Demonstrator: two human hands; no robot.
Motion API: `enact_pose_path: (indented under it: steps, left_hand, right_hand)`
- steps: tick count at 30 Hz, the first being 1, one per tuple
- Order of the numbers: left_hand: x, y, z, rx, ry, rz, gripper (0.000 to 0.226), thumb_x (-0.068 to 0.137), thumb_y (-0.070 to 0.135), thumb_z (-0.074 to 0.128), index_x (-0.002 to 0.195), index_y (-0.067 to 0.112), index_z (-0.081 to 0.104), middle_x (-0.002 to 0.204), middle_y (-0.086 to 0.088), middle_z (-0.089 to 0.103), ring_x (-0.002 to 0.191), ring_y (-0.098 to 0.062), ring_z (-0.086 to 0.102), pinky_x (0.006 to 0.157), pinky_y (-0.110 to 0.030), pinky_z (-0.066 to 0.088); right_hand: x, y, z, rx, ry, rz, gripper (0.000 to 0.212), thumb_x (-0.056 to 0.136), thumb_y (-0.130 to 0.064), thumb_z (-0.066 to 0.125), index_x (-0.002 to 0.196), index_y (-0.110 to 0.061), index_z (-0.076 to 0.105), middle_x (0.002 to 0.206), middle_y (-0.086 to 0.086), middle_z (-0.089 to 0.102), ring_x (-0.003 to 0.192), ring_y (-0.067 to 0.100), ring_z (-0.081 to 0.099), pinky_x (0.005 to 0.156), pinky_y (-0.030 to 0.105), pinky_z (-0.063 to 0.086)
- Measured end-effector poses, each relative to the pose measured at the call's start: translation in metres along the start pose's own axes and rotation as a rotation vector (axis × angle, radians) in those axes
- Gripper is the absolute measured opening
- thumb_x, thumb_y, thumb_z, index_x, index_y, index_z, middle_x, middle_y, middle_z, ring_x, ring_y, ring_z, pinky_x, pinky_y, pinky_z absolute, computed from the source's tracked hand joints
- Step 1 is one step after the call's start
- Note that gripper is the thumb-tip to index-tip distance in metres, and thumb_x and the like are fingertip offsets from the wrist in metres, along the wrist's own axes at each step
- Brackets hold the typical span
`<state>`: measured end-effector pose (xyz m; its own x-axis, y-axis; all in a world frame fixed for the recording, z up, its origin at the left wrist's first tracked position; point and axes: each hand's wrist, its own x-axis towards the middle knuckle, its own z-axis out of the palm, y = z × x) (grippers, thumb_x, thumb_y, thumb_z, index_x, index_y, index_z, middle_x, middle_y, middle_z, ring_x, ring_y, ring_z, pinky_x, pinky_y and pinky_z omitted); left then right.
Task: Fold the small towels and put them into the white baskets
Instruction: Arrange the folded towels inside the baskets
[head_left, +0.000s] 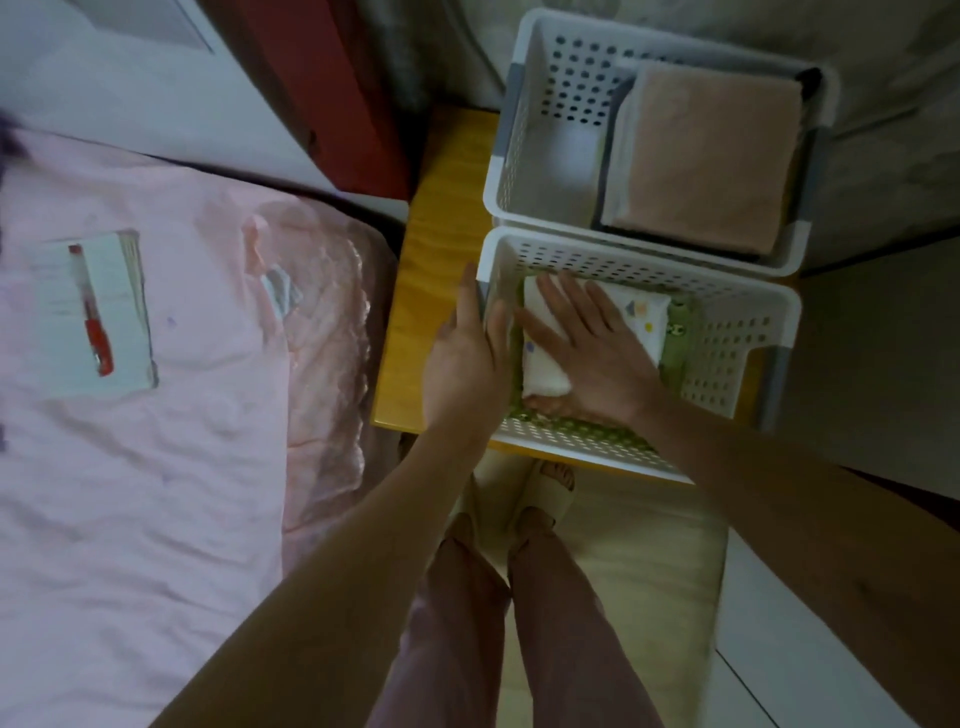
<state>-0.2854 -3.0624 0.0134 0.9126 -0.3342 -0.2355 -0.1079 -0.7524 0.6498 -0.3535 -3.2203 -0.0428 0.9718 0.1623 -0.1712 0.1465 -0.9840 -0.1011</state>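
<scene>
White perforated plastic, two baskets, set one behind the other on a yellow wooden bench (441, 260), both toward its right side.

Near basket (727, 332): holds a folded white towel (644, 317) printed with small coloured shapes, lying on a green patterned towel (678, 322) that shows along its right and near edges. A pinkish fabric edge peeks out at the near left corner of the stack; what it belongs to cannot be told.

Right hand (592, 348): laid flat on the white towel, fingers straight and spread, palm down, gripping nothing.

Left hand (465, 358): at the left wall of the near basket, fingers straight, thumb outside the rim and fingers just inside it, resting against the wall rather than clasping it.

Far basket (550, 130): touches the near one at the rim. A folded pink towel (706, 156) lies in its right half, on top of other folded layers of which only the edges show; its left half shows bare white floor.

Beside the bench's left edge: a bed with pink bedding (156, 441), and on it a pale folded item (93, 312) with a red mark. Below the bench's near edge: the person's legs and a slippered foot (550, 483).
</scene>
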Motion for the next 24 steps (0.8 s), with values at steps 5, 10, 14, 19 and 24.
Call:
enact_pose_path:
  steps: [5,10,14,19,24]
  left_hand:
    - [-0.001,0.006,-0.003,0.055,-0.011,-0.015,0.054,0.101,0.045,0.024,0.149,0.022,0.019,0.108,-0.013,0.065,0.087,-0.033,0.063,0.061,-0.032,0.041]
    - [-0.001,0.007,-0.003,0.056,-0.004,-0.019,0.052,0.101,0.045,0.024,0.148,0.022,0.020,0.107,-0.012,0.064,0.087,-0.031,0.062,0.063,-0.034,0.041]
    - [-0.001,0.006,-0.003,0.042,0.012,0.000,0.052,0.101,0.047,0.023,0.147,0.022,0.023,0.101,-0.010,0.065,0.084,-0.030,0.062,0.065,-0.040,0.049]
    - [-0.001,0.006,-0.004,0.064,-0.009,0.009,0.059,0.097,0.053,0.019,0.147,0.022,0.022,0.111,-0.011,0.063,0.093,-0.031,0.062,0.071,-0.043,0.052]
    - [-0.003,0.010,-0.011,0.332,0.001,0.075,0.066,0.098,0.051,0.013,0.153,0.015,0.012,0.160,-0.012,0.012,0.148,-0.028,0.008,0.120,-0.044,0.012]
  right_hand:
    - [-0.001,-0.004,-0.013,0.067,-0.036,0.032,0.103,0.077,-0.082,0.038,0.155,-0.019,0.012,0.160,0.016,0.007,0.148,0.033,0.004,0.120,0.051,0.007]
    - [-0.005,-0.010,-0.018,0.082,-0.073,0.077,0.112,0.074,-0.085,0.033,0.154,-0.014,-0.001,0.161,0.012,-0.005,0.149,0.028,-0.007,0.119,0.052,0.003]
    - [0.005,-0.016,-0.006,0.018,-0.109,0.096,0.111,0.076,-0.084,0.031,0.154,-0.008,0.007,0.161,0.013,0.002,0.149,0.032,0.000,0.118,0.055,0.007]
    - [0.008,-0.017,-0.003,0.005,-0.112,0.096,0.106,0.078,-0.083,0.033,0.152,-0.007,0.018,0.159,0.016,0.015,0.147,0.035,0.011,0.118,0.056,0.012]
    - [-0.013,-0.005,-0.030,0.106,-0.029,0.073,0.113,0.072,-0.087,0.038,0.154,-0.016,0.006,0.161,0.011,0.006,0.149,0.027,0.002,0.120,0.052,0.002]
